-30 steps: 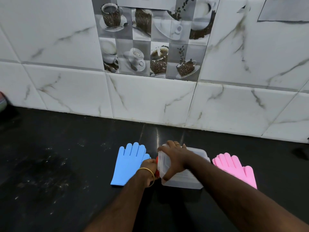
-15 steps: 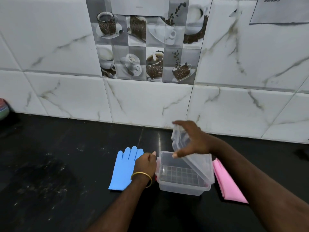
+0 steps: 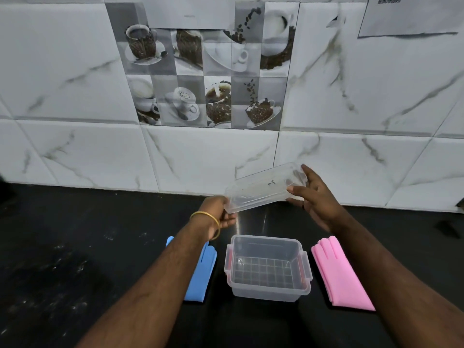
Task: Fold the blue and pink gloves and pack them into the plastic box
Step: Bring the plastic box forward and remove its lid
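Both hands [image 3: 268,204] now lifting lid [image 3: 263,188].

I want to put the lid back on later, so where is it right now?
In the head view the lid is in the air above and behind the open plastic box, held between the left hand and right hand.

Both hands are holding the clear lid [image 3: 266,188] in the air above the black tabletop [image 3: 75,247], in front of the tiled wall [image 3: 75,71]. The left hand [image 3: 221,212] is gripping its left end and the right hand [image 3: 316,197] is pinching its right end. Below them the plastic box [image 3: 268,290] is standing open, nothing inside. The blue glove [image 3: 200,277] is lying just left of it, partly under the left forearm, and the pink glove [image 3: 339,275] is lying just right. A gold bangle [image 3: 208,218] is circling the left wrist.
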